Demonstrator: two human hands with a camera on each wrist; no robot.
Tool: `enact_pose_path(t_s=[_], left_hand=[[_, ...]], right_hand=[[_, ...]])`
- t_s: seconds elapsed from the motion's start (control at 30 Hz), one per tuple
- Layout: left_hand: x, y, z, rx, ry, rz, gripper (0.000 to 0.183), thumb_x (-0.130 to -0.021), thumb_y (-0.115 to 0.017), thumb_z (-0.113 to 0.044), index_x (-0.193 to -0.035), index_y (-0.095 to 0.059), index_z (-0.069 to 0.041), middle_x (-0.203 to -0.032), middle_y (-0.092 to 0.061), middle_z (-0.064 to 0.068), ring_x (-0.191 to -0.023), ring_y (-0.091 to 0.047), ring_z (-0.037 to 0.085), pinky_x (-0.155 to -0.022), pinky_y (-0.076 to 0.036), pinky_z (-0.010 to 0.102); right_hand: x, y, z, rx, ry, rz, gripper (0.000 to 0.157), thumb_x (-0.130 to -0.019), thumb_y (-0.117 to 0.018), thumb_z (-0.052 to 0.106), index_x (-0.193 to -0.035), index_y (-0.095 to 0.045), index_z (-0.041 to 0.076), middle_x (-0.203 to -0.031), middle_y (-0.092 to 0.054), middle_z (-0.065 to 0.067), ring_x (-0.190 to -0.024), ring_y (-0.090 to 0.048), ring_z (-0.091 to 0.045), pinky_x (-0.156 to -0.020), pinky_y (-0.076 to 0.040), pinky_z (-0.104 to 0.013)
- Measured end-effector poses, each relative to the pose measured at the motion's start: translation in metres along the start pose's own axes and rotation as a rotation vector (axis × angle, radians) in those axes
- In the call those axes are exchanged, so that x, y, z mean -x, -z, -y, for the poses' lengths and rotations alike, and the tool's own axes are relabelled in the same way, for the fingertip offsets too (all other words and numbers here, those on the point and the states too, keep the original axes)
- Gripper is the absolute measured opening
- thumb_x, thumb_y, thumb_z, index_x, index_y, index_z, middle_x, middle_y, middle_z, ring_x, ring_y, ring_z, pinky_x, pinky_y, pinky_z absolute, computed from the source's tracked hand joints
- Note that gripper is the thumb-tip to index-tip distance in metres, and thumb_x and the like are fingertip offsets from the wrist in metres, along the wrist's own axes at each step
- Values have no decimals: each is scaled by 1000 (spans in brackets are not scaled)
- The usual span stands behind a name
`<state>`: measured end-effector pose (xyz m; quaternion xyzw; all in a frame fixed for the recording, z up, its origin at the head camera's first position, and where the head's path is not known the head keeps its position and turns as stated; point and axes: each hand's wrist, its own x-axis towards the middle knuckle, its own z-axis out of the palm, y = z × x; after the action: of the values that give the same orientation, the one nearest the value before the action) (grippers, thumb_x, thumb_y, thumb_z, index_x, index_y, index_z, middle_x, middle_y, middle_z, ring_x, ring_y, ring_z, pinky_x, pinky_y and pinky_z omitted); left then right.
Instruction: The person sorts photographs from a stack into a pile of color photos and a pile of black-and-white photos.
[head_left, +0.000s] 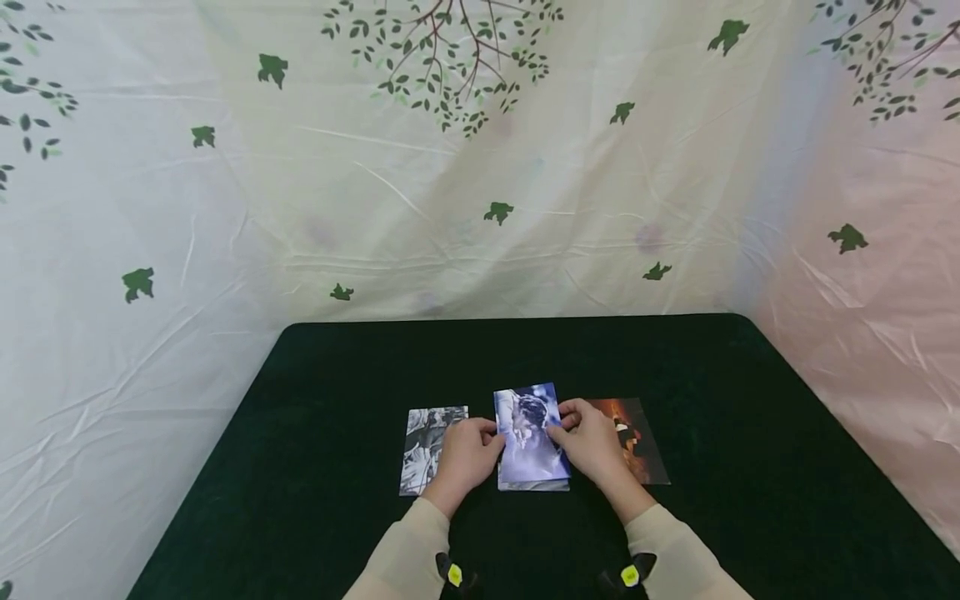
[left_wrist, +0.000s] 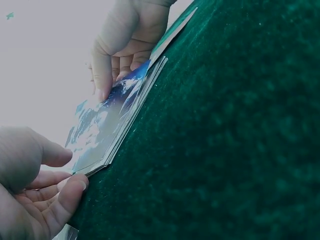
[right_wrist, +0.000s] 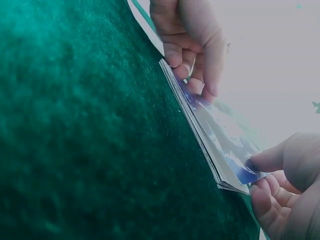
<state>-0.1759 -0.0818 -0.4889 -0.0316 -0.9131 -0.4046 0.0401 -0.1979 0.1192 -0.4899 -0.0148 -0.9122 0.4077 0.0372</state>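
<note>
A blue-purple photo card [head_left: 528, 433] lies over a thin stack of cards [head_left: 534, 486], whose lower edge shows beneath it. My right hand [head_left: 596, 442] pinches the card's right edge, thumb on its face. At the opposite edge, my left hand [head_left: 468, 454] holds the card's side between thumb and fingers. In the left wrist view, the stack's layered edges [left_wrist: 135, 115] show beside the left fingers [left_wrist: 65, 195]. The right wrist view has the right thumb [right_wrist: 270, 159] on the glossy top card [right_wrist: 220, 135], with fingers below its edge.
To the left lies a black-and-white picture card [head_left: 423, 442], partly behind the left hand. A dark card with orange figures [head_left: 641, 442] lies at the right, partly covered by the right hand. Dark green cloth covers the table [head_left: 337, 367]; a leaf-patterned curtain [head_left: 420, 208] hangs behind.
</note>
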Motion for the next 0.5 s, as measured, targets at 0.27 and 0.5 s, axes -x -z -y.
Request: enact_pose_path(t_s=[0.27,0.5], left_hand=[[-1,0,0,78,-7,-100,13,-87,-68,-14,-94,-72,-3,-70,-62,-3,-59,-55,8,-56,-46,26],[-4,0,1,420,144,-97,9,-90,-61,-7,-92,-67,-1,-69,-62,4,-51,-58,12,-48,-50,27]], right_hand=[[1,1,0,-129,15,-31,22,-85,-73,17,-106,-70,10,-83,-64,-2,-69,-57,-16,-57,-48,-28],[0,3,-1,-354,-85,22,24,-91,-66,19,-114,-70,12,-98,-65,-7,-83,-57,-20,-63,-52,-30]])
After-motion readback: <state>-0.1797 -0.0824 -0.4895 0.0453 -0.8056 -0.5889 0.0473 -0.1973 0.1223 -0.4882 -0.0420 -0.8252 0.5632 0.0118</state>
